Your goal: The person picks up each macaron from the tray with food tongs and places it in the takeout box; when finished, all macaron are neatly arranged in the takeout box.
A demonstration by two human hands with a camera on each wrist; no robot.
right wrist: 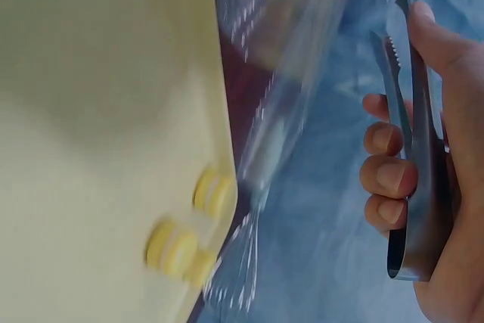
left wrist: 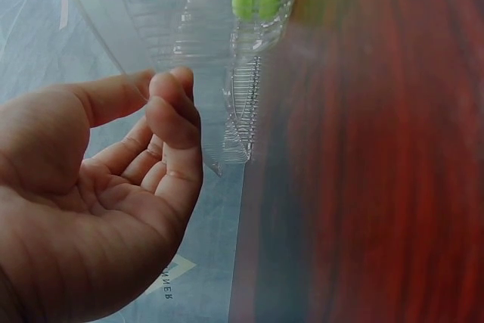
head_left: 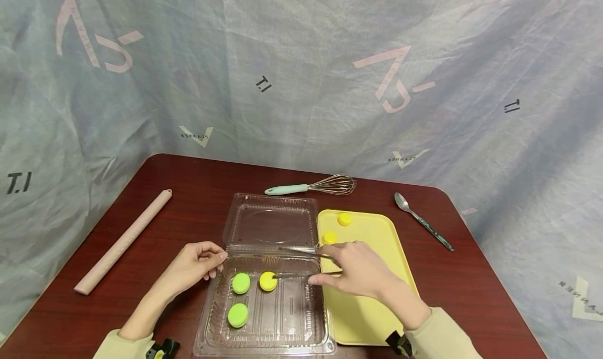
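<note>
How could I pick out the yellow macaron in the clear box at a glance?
On the dark red table, find the open clear plastic box, just left of the yellow tray in the head view. In its nearer half, look right of the two green macarons. The yellow macaron is the only yellow one in the box.

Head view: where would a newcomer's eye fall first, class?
Probably on the two green macarons and one yellow macaron, bright inside the open clear container. Then the pale yellow tray to its right, and the right hand, whose metal tongs reach over the container's right side.
</note>
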